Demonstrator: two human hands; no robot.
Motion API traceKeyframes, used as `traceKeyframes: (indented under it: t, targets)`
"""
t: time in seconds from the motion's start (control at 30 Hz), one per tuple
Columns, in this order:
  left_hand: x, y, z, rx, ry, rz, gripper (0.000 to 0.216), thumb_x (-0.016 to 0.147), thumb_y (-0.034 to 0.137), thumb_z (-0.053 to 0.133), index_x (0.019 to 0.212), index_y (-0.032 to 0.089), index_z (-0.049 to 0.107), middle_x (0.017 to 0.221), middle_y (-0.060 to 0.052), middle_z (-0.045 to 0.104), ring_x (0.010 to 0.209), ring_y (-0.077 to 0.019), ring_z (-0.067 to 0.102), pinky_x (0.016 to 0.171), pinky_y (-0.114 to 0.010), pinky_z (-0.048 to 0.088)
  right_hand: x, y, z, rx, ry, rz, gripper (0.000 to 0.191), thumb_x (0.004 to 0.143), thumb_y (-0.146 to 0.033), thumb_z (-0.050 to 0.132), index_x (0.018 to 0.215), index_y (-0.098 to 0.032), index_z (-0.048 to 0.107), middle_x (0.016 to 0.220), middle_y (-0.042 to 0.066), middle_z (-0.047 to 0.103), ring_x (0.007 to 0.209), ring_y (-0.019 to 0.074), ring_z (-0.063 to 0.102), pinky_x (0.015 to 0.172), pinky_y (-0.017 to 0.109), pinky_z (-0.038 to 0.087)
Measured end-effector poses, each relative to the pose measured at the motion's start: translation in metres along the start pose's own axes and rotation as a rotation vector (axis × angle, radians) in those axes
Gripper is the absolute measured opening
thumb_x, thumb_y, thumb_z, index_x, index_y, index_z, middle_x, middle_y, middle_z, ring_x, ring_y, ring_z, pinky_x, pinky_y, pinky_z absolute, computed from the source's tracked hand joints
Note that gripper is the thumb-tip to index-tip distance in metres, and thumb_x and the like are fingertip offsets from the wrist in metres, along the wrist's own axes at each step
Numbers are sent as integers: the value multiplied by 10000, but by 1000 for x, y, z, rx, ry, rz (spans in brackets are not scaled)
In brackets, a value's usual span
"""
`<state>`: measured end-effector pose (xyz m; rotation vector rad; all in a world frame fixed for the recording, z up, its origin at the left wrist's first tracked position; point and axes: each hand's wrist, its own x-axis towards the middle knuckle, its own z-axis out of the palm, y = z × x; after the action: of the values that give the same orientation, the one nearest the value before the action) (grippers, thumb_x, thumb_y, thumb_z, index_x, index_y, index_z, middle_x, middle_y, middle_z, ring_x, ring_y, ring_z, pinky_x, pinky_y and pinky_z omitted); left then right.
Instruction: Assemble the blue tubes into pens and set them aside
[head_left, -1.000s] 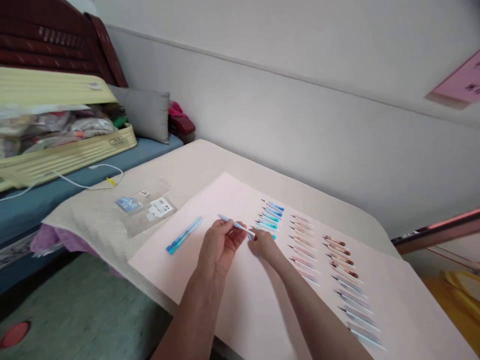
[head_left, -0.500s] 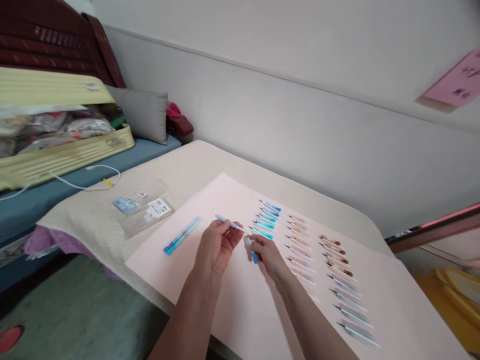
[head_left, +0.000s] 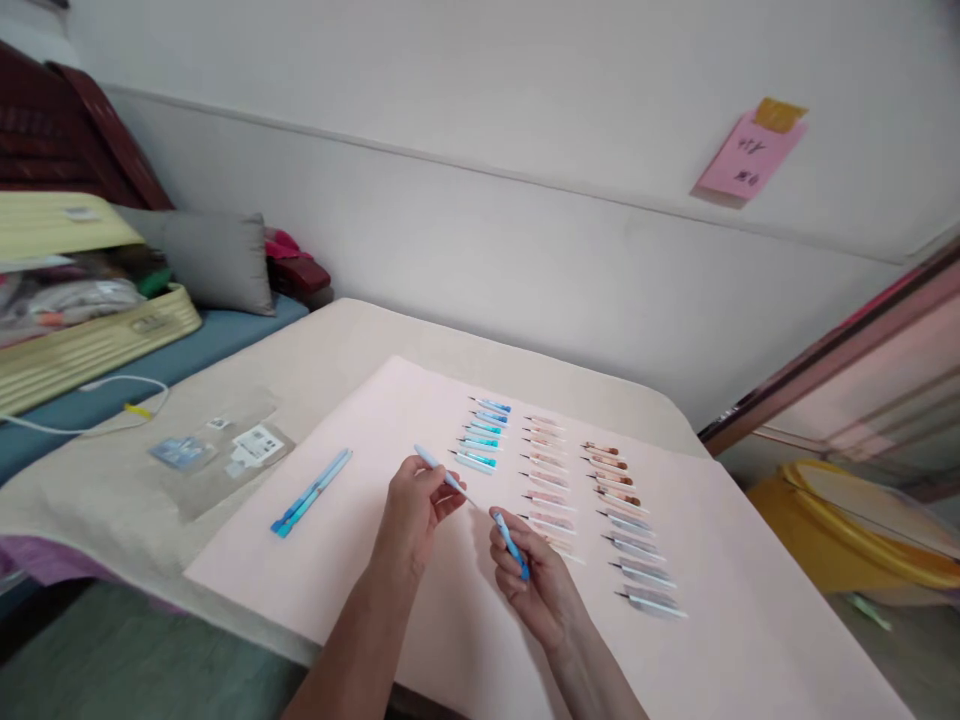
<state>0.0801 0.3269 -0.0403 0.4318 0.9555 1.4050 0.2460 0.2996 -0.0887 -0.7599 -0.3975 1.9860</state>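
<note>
My left hand (head_left: 420,505) is closed around the light blue front part of a pen (head_left: 429,457), with a thin refill (head_left: 466,495) sticking out of its lower right end. In my right hand (head_left: 529,570) is a blue pen barrel (head_left: 510,540) with a darker blue end, held between thumb and fingers. The refill's tip points at the barrel, and a small gap shows between them. Left of my hands, two blue pens (head_left: 311,495) lie side by side on the pale pink sheet (head_left: 247,570).
Right of my hands are rows of disassembled pen parts: blue ones (head_left: 480,443), pale pink ones (head_left: 546,480), then brown (head_left: 616,485) and grey ones (head_left: 645,573). A clear plastic bag (head_left: 217,475) lies left of the sheet. A yellow basin (head_left: 817,530) stands beyond the right edge.
My right hand has drawn away from the left and turned, so the refill and barrel are now apart. The view has swung to the right.
</note>
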Motion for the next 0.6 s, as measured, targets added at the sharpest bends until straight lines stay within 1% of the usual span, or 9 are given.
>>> traceKeyframes:
  t: [0.13, 0.27, 0.47, 0.6]
  targets:
    - [0, -9, 6, 115, -19, 43, 187, 697, 270, 629, 765, 165, 491, 727, -32, 625, 696, -161, 621, 663, -333, 504, 1, -1, -1, -9, 29, 4, 246, 676, -149, 599, 916, -113, 641, 615, -18, 483, 418, 14, 217, 335, 128, 135]
    - [0, -14, 9, 177, -32, 75, 224, 677, 310, 643, 775, 162, 506, 746, -36, 629, 717, -167, 617, 686, -351, 499, 1, -3, 4, -36, 25, 9, 220, 642, -129, 573, 850, -108, 642, 589, -20, 466, 408, 14, 235, 341, 137, 135]
    - [-3, -23, 16, 273, -51, 93, 206, 696, 314, 623, 796, 167, 518, 733, -20, 623, 713, -157, 611, 701, -357, 504, 0, -5, 9, -39, 39, -10, 245, 629, -128, 546, 857, -106, 632, 596, -23, 466, 400, 10, 213, 342, 145, 117]
    - [-10, -31, 23, 328, -37, 131, 183, 694, 303, 620, 776, 170, 525, 729, -14, 629, 692, -145, 606, 705, -349, 505, 3, -3, 6, -44, 87, -42, 224, 606, -138, 527, 811, -114, 615, 563, -32, 458, 386, 13, 201, 340, 152, 100]
